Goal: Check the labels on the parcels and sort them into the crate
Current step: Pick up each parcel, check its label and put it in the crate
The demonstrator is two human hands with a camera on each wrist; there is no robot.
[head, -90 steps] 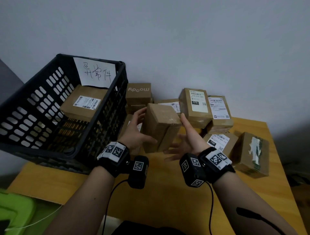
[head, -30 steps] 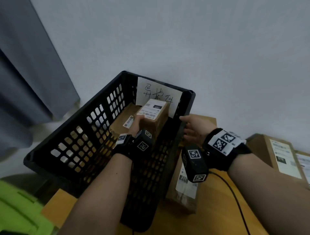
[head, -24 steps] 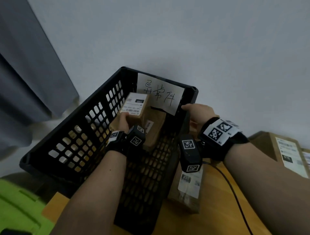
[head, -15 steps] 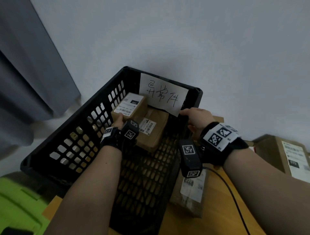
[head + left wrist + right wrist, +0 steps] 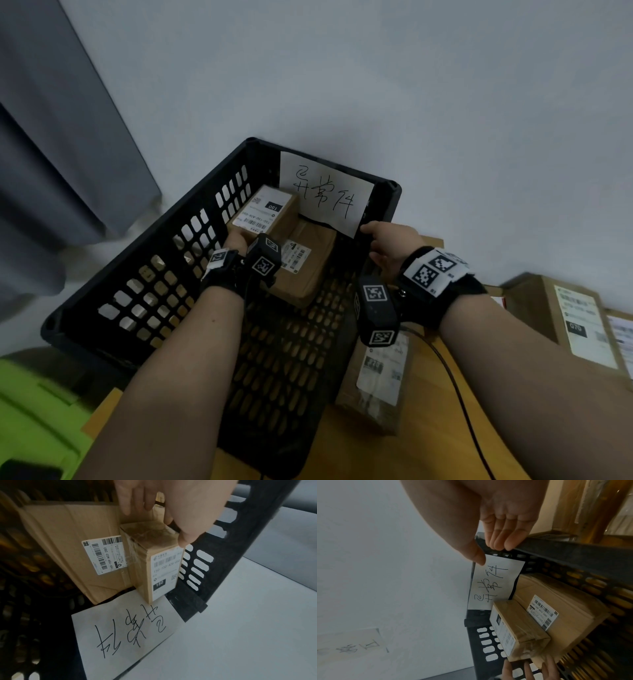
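Note:
The black crate [image 5: 291,359] stands tilted on the table's left end, with a handwritten paper sign [image 5: 325,195] on its far wall. A small brown parcel [image 5: 263,210] with a "150" label lies in the far left corner, against a larger parcel [image 5: 305,270]. My left hand [image 5: 236,241] is at the small parcel's near end. In the left wrist view its thumb touches the small parcel [image 5: 154,563] and the fingers [image 5: 126,507] are loose and straight. My right hand [image 5: 390,243] grips the crate's right rim; its fingers [image 5: 501,543] curl over the rim.
A labelled parcel [image 5: 380,377] lies on the wooden table [image 5: 428,445] against the crate's right side. More parcels [image 5: 565,318] sit at the far right. A green object [image 5: 34,418] is at the lower left, a grey curtain [image 5: 51,154] behind it.
My left hand carried the small parcel from the table into the crate, moved it to the far left corner and loosened its hold. My right hand took hold of the crate's rim.

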